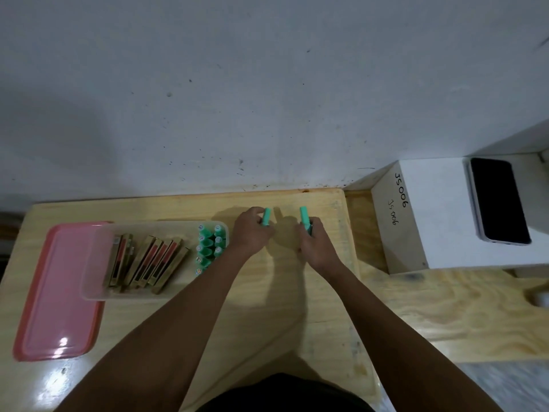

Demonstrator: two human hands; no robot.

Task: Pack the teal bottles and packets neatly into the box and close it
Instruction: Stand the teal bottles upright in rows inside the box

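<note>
- Nearest me, both forearms reach out over the wooden table [282, 292]; the pink lid [56, 292] lies flat at the near left, partly under the box, so closing is not yet done.
- The clear plastic box [98, 292] sits just beyond the lid — inside it, brown-and-red packets [145, 263] lean in a row on the left side, and teal bottles [209, 248] stand packed together at the right end, caps up.
- I judge the packing well along: the box looks nearly filled, and I see no loose packets or bottles lying on the table.
- My left hand [249, 233] is clenched round one teal bottle [266, 217], just right of the box; my right hand [315, 242] grips another bottle [304, 215], a little apart from the left.
- What is left, as I read it — put these two in with the others, then press the lid on.
- The bottle caps carry small round stickers, too small to read.
- Far right, a white block [416, 203] bears handwritten "JS006" — written twice — with a dark phone [499, 203] lying on top.
</note>
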